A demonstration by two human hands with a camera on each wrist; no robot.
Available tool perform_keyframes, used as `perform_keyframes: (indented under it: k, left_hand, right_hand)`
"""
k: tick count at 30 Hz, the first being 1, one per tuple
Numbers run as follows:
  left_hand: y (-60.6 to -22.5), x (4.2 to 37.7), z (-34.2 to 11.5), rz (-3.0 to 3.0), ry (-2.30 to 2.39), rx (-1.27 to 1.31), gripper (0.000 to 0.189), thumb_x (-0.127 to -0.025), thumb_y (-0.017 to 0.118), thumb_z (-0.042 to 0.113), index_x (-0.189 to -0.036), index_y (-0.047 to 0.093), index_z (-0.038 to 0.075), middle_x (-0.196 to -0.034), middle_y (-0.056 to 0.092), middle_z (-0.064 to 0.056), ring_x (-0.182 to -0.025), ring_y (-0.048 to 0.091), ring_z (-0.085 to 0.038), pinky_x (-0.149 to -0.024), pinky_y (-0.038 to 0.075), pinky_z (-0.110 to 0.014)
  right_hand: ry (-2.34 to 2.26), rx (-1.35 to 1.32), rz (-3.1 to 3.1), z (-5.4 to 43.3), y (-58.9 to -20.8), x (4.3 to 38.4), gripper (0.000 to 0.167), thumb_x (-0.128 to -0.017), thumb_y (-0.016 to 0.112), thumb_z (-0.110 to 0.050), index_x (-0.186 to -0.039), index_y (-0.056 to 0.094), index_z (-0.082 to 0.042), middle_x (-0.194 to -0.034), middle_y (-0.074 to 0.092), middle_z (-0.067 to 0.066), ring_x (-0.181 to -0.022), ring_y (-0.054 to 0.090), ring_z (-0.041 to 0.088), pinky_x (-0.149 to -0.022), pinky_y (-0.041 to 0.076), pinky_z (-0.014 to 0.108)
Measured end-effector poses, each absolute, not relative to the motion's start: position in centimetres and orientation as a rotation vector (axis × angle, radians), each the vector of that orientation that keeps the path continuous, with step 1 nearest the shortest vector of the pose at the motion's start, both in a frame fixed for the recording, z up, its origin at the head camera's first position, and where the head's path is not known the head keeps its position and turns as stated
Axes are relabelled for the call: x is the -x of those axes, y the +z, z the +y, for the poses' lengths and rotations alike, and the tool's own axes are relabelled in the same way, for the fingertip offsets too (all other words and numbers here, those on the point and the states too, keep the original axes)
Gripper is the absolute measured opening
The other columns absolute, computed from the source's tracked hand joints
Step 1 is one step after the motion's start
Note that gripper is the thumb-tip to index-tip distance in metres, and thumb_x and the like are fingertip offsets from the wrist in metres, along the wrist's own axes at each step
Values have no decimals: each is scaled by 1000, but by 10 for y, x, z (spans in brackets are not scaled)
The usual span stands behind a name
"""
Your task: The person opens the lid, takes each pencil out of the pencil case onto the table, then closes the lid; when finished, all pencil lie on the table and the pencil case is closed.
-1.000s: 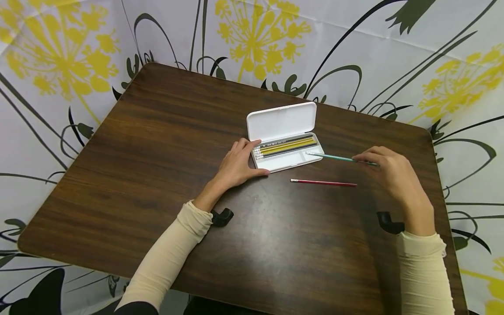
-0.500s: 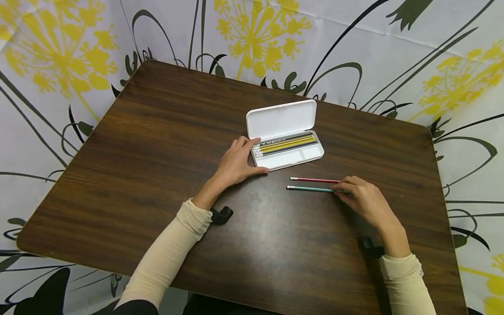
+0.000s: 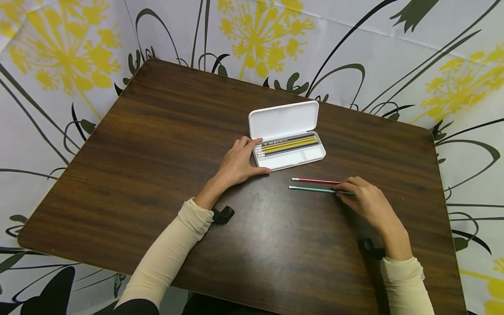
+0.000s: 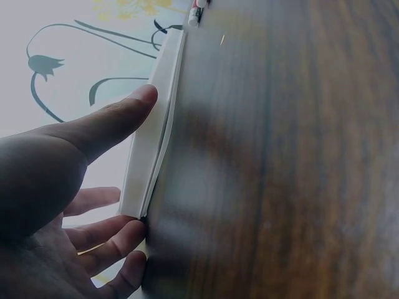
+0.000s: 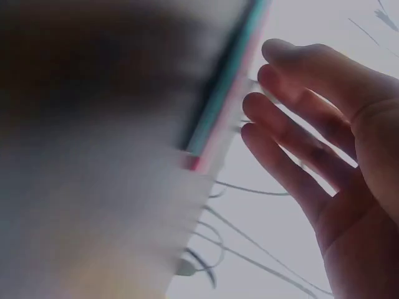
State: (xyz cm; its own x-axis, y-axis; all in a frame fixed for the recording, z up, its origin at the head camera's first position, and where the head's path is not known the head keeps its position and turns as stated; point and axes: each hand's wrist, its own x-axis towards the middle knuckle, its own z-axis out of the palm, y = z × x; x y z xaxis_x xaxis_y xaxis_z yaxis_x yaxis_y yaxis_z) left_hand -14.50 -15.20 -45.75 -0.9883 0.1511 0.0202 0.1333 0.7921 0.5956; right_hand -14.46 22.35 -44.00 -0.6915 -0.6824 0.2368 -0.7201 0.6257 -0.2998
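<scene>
An open white pencil case (image 3: 284, 121) holds several yellow and dark pencils (image 3: 290, 145) with white erasers. My left hand (image 3: 238, 164) holds its left end, thumb along the front side and index finger at the back corner. The left wrist view shows the thumb against the wall of the case (image 4: 146, 149). In front of the case a red pencil (image 3: 315, 180) and a green pencil (image 3: 311, 189) lie side by side on the table. My right hand (image 3: 366, 199) is at their right ends; in the right wrist view its relaxed fingers (image 5: 283, 146) stand apart from the green pencil (image 5: 221, 106).
The brown wooden table (image 3: 157, 131) has its back edge against a white cloth (image 3: 342, 26) with yellow and grey flower prints. Black camera mounts (image 3: 223, 215) sit at both wrists.
My right hand has brought the green pencil from over the case down beside the red one, moving left and toward me. During the last half second it hardly moves. The left hand stays on the case.
</scene>
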Motion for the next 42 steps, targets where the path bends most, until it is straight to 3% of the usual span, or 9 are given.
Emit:
perform_keyframes:
  k: [7,13,20,25,33,42]
  left_hand:
    - [-454,147,-152,2957,989,-227,95,-72,82,55,-148,43,15,-118,47,-8,-102,44,-24,-82,43,-40]
    - [-458,145,-149,2949,976,-227,96,-72,81,57,-149,43,15,-116,47,-7,-100,43,-23,-81,42,-39]
    - [-460,144,-149,2952,1008,-225,97,-71,82,57,-149,43,15,-116,46,-6,-101,43,-22,-81,42,-38]
    - [-458,144,-150,2943,999,-227,96,-71,82,56,-149,43,14,-116,46,-6,-100,43,-22,-80,42,-37]
    - [-458,145,-152,2955,991,-225,96,-70,83,56,-148,44,14,-116,47,-6,-101,43,-22,-81,42,-37]
    - [-458,143,-151,2965,990,-246,96,-71,83,55,-148,44,14,-116,48,-7,-101,43,-23,-81,42,-38]
  right_hand:
    - [591,-1200,-2681,202,-409,180,30,-74,84,0,-101,76,-7,-98,67,3,-85,64,19,-71,52,40]
    - [547,-1279,-2758,153,-396,213,25,-78,81,0,-102,76,-7,-98,68,5,-82,61,21,-72,51,39]
    - [543,-1435,-2772,100,-391,228,21,-84,77,-4,-104,76,-9,-98,65,2,-86,61,22,-75,49,37]
    - [515,-1423,-2817,95,-390,234,21,-83,77,-4,-104,76,-8,-98,66,2,-86,62,22,-75,49,39]
    - [410,-1364,-3006,99,-398,252,23,-85,76,-6,-107,76,-10,-106,69,4,-96,62,24,-85,48,43]
    - [407,-1362,-3066,102,-406,256,23,-88,74,-8,-110,76,-11,-105,68,3,-95,59,21,-85,47,42]
